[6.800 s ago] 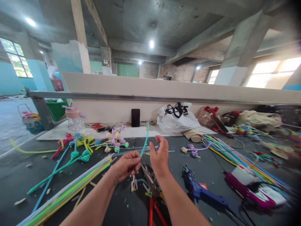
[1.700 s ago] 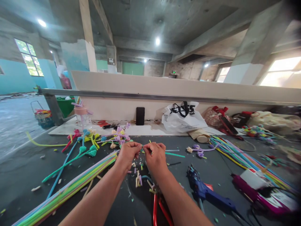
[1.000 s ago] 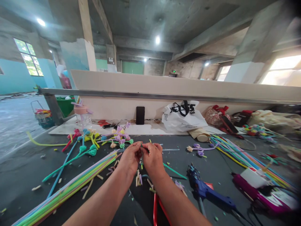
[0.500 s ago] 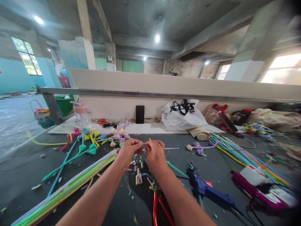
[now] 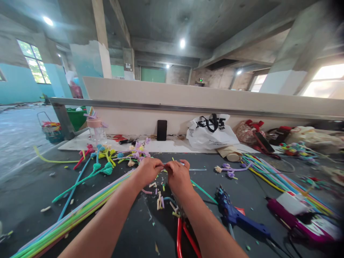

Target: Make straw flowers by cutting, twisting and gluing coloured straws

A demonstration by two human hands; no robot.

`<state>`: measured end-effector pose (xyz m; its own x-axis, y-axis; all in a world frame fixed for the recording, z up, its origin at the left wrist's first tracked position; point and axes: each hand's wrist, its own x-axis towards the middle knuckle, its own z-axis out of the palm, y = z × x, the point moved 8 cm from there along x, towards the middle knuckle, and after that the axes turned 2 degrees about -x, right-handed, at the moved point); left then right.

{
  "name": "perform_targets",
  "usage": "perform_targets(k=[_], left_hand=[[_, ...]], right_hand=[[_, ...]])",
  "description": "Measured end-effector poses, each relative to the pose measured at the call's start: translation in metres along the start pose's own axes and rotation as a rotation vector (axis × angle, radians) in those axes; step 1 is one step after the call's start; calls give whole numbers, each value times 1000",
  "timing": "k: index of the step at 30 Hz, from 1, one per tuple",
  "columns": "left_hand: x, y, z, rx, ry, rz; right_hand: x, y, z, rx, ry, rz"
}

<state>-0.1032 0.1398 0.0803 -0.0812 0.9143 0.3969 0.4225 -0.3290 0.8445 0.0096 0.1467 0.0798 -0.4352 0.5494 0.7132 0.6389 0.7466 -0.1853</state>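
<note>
My left hand and my right hand meet above the dark tabletop, fingertips pinched together. Whatever sits between them is tiny and mostly hidden by the fingers. From behind my right wrist a teal pipe cleaner runs toward a blue glue gun; I cannot tell whether the hand touches it. Red-handled pliers lie partly under my right forearm. Short cut pipe cleaner pieces are scattered below the hands. A bundle of long coloured pipe cleaners lies beside and partly under my left forearm.
Pipe cleaner flowers are heaped at left; a purple one lies right. Along the back stand a lidded cup, a black phone and a white bag. More pipe cleaners and a purple-and-white device are at right.
My fingertips have drawn closer together, and the small green bit that showed between them is hidden now. The whole view has shifted slightly; the things on the table have stayed put.
</note>
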Motion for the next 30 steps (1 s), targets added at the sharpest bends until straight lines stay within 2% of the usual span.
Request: perform_targets(k=[6,15,19,22,25,27,30], left_hand=[[-3,1,-2,17,-10,-61],[-3,-17,9,-185,-118,-205],[-2,-18,7,-169,-7,-200],[-3,-21,2,-78,132,-170],[-5,-22,-3,16,230,-127],[-5,-24,-3,52,229,-111],[-4,-27,1,62,125,-109]], right_hand=[[3,6,-3,80,35,31],[-1,13,-5,97,63,66],[-3,6,-3,-22,29,71],[-4,-4,4,-141,-52,45],[-6,-13,13,-169,-138,-12],[-7,-16,17,-155,-181,-64],[-8,-17,18,-108,-224,-146]])
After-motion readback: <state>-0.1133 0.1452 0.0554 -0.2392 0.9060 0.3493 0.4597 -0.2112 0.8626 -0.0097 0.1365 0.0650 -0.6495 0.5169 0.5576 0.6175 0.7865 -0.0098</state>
